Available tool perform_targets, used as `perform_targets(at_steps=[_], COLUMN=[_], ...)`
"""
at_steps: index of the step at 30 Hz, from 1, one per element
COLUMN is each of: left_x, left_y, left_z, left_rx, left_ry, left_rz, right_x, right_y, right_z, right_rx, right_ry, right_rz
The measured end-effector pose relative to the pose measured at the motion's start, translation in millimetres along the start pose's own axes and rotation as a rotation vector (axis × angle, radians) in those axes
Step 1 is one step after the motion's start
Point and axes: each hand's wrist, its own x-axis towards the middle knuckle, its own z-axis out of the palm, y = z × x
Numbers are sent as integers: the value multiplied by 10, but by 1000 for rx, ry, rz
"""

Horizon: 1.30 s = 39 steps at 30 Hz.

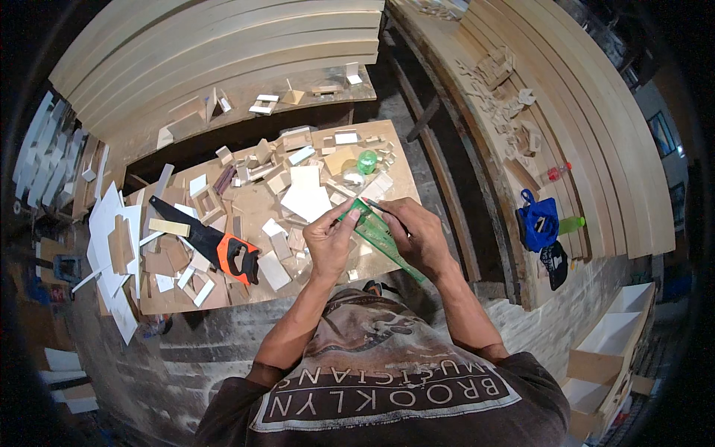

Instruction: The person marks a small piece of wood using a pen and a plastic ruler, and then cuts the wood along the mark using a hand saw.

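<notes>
A see-through green set square or ruler is held up in front of my chest, slanting down to the right. My left hand pinches its upper end between thumb and fingers. My right hand is closed at the ruler's right side, with a thin dark pencil-like stick pointing out of its fingers toward the pinched end. What else the right palm touches is hidden. Just beyond both hands, white board pieces lie on the plywood worktable.
An orange-handled handsaw rests among wood offcuts at left. A green bottle stands at the table's far right. Long boards are stacked beyond. A blue bag sits on the right bench, and open wooden boxes are at lower right.
</notes>
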Motion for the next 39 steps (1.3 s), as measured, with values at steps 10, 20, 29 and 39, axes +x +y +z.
perform_targets(at_steps=[10, 20, 29, 39], left_x=[-19, -2, 16, 49], left_y=[10, 3, 44, 48], left_z=[-30, -33, -89, -57], left_rx=[-32, -66, -75, -68], left_ry=[14, 8, 26, 21], left_rz=[-2, -56, -44, -88], right_x=[21, 53, -108, -110], right_y=[-26, -147, -117, -157], right_z=[31, -30, -55, 7], right_rx=[-18, -147, -181, -74], right_ry=[-28, -78, -114, 51], right_rz=[-14, 28, 39, 4])
